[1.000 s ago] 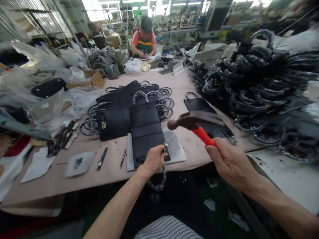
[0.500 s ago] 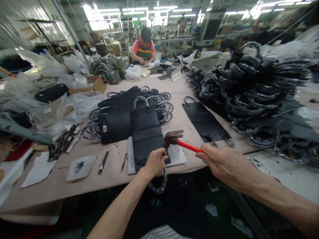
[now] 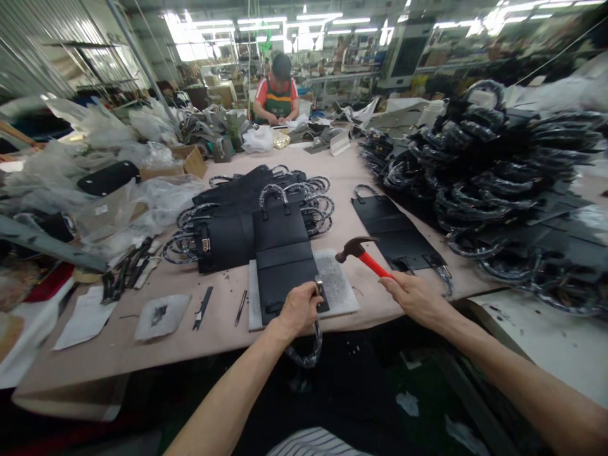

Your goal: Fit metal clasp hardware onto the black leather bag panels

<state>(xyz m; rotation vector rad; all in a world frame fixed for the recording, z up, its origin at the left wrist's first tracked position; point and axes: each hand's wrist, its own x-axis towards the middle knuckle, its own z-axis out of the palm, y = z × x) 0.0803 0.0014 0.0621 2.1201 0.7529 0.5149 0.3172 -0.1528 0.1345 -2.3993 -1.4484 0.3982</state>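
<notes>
While the left hand (image 3: 299,308) grips a small metal piece (image 3: 318,282) near the lower corner of a black bag panel (image 3: 285,256), the right hand (image 3: 412,294) clasps a red-handled hammer (image 3: 370,260), its head apart from that piece. The panel lies partly on a pale slab (image 3: 341,286) on the bench (image 3: 221,342).

Left hand (image 3: 299,307): pinched closed, thumb and fingers together, back of the hand upward.
Left forearm (image 3: 232,383): bare, slanting up and rightward from the bottom edge.
Right hand (image 3: 412,295): closed in a grip, fingers curled.
Right forearm (image 3: 503,354): bare, extended, reaching leftward from the lower right.
Hands: 2, well apart.
</notes>
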